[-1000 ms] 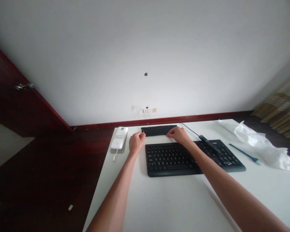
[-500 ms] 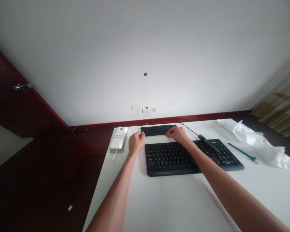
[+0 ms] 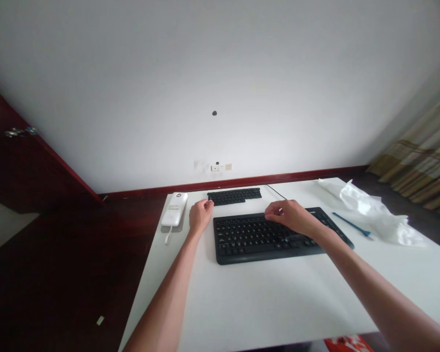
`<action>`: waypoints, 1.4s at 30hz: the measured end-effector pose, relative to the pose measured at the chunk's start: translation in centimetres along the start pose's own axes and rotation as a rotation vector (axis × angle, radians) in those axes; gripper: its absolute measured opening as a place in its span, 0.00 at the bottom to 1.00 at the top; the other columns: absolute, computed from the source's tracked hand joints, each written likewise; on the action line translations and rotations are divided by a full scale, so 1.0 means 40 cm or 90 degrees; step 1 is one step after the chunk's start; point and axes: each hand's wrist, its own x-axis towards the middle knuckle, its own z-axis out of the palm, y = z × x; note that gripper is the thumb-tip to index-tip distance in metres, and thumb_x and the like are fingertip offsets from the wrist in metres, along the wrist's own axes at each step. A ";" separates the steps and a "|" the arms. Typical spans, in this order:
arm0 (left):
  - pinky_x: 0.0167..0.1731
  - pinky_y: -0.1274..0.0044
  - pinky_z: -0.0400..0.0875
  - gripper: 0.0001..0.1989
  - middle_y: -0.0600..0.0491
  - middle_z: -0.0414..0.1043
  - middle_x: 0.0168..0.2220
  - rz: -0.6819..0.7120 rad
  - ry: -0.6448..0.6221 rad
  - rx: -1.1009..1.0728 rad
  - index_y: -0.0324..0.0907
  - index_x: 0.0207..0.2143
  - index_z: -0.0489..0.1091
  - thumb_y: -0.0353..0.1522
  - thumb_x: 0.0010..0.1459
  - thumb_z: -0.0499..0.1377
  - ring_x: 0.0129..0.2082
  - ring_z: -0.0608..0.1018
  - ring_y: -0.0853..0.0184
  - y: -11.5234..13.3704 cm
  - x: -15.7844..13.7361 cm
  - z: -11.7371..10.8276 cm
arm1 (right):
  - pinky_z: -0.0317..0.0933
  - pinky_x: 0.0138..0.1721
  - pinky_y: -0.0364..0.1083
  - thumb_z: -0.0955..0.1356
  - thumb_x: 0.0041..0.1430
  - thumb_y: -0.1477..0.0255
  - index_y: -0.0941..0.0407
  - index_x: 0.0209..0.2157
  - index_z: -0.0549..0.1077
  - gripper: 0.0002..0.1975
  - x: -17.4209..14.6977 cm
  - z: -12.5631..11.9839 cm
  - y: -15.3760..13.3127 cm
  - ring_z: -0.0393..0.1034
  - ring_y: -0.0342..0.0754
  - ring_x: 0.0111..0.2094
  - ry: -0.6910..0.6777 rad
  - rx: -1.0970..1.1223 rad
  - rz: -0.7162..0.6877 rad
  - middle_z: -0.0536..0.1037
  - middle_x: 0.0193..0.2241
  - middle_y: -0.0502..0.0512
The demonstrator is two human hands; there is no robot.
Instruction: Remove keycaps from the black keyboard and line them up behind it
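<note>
A full-size black keyboard (image 3: 249, 260) lies across the white table in front of me. Behind it rests a smaller block of black keys (image 3: 232, 196) with a stepped lower right edge. My left hand (image 3: 201, 215) is closed beside the near left corner of that block; whatever its fingers hold, if anything, is hidden. Over the upper middle of the keyboard, my right hand (image 3: 289, 215) has thumb and fingers curled together, and I cannot make out what is between them. My right hand and forearm cover part of the keyboard's right side.
A white power bank (image 3: 175, 210) with a short strap lies at the table's left edge. A dark blue pry tool (image 3: 352, 225) and a crumpled white plastic bag (image 3: 366, 208) lie to the right. A thin black cable (image 3: 276, 192) runs off the back edge.
My right hand has come away from the small key block, moving towards me and right over the keyboard. My left hand stays by the block's left end. The view has shifted slightly.
</note>
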 end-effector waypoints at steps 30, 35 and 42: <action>0.28 0.74 0.48 0.19 0.56 0.61 0.20 0.000 -0.008 0.009 0.43 0.20 0.61 0.39 0.64 0.52 0.23 0.59 0.69 0.002 0.002 -0.002 | 0.69 0.46 0.45 0.71 0.53 0.77 0.53 0.42 0.82 0.14 0.148 0.082 0.143 0.80 0.50 0.39 0.022 0.062 0.062 0.85 0.38 0.52; 0.27 0.74 0.47 0.19 0.57 0.59 0.20 -0.012 -0.007 0.001 0.43 0.20 0.58 0.39 0.63 0.53 0.22 0.56 0.69 0.005 0.002 -0.002 | 0.70 0.44 0.44 0.72 0.53 0.77 0.53 0.42 0.81 0.13 0.154 0.101 0.139 0.80 0.49 0.39 0.019 0.096 0.039 0.85 0.39 0.51; 0.27 0.74 0.47 0.20 0.56 0.59 0.19 0.001 -0.011 -0.002 0.44 0.20 0.58 0.40 0.64 0.52 0.22 0.57 0.69 0.003 -0.001 -0.003 | 0.68 0.42 0.46 0.74 0.55 0.68 0.53 0.33 0.82 0.05 0.108 0.073 0.139 0.80 0.52 0.37 0.060 0.014 0.123 0.85 0.32 0.53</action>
